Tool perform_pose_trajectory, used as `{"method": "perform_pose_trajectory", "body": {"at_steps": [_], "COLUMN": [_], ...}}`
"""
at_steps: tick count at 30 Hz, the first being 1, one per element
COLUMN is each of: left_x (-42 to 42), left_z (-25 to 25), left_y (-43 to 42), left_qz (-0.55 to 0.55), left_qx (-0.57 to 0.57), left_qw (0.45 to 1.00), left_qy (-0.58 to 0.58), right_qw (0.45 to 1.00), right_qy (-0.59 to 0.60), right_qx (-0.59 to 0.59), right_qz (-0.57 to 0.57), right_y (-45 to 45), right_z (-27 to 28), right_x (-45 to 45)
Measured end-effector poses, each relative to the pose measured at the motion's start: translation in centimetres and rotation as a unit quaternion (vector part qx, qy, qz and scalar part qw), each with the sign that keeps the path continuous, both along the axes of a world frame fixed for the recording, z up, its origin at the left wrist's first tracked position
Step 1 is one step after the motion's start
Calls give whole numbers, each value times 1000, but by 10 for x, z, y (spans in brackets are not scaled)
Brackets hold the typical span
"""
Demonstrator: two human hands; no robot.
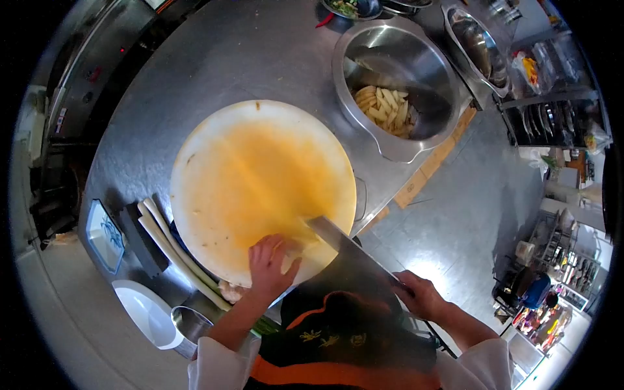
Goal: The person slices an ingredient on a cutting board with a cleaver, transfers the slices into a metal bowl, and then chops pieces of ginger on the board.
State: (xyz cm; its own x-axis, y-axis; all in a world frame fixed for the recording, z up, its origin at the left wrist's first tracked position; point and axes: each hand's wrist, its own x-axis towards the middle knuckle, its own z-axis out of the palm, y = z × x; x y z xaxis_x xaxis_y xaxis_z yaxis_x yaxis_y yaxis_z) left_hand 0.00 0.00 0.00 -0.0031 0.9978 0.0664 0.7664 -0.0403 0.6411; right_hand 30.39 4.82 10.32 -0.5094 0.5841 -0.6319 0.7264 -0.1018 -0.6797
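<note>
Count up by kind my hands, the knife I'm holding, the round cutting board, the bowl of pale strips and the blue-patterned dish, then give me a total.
Hands: 2 (left hand, right hand)
Knife: 1
Round cutting board: 1
Bowl of pale strips: 1
Blue-patterned dish: 1
Total: 6

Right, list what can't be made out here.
In the head view:
Whatever lies beneath the left hand on the round white cutting board: covered, blurred.
Handle of the broad steel cleaver: mostly inside the right hand.
A stretch of the long white-and-green stalks: behind the left forearm.
Far side of the dark round bowl: cut by the top edge.
</note>
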Motion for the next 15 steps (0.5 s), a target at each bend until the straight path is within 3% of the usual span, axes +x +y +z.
{"method": "perform_pose_trajectory", "body": {"at_steps": [2, 3, 5, 15], "left_x": [0, 31, 8, 32], "left_z": [-5, -17, -20, -25], "left_y": [6, 5, 4, -12], "left_qz": [22, 17, -27, 31], "left_qx": [-62, -69, -64, -71], "left_qw": [997, 997, 998, 995], "left_qy": [44, -12, -11, -57], "right_qw": [997, 997, 995, 985], "right_qy": [31, -25, -47, -56], "right_qx": [12, 1, -16, 84], "right_qz": [71, 71, 83, 141], "right_y": [3, 0, 2, 26], "right_z": [-12, 18, 16, -3], "right_x": [9, 34, 34, 3]}}
